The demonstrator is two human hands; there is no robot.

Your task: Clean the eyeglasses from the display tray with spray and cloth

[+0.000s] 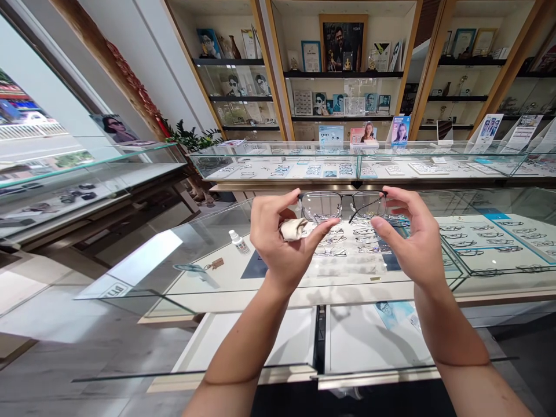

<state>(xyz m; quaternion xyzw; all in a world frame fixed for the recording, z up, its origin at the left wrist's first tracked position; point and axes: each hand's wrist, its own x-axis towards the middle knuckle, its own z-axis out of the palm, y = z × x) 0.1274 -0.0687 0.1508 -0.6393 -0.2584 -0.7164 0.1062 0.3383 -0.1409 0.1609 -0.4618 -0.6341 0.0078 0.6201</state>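
A pair of glasses (321, 207) with a thin dark frame and clear lenses is held up level between my two hands, above the glass counter. My left hand (282, 237) grips the left end of the frame between thumb and fingers. Tucked in that same palm is a bunched, cream-coloured cloth (292, 229). My right hand (412, 231) pinches the other end of the frame by the hinge, its thumb just below the right lens. One temple arm shows slantwise behind that lens.
Under the glass counter top (182, 295) lie rows of eyeglasses (490, 234). A white spray bottle (238, 242) and a small brown item (215, 263) are left of my hands. Open drawers (369, 341) stick out below. Another display case (278, 165) and shelves stand behind.
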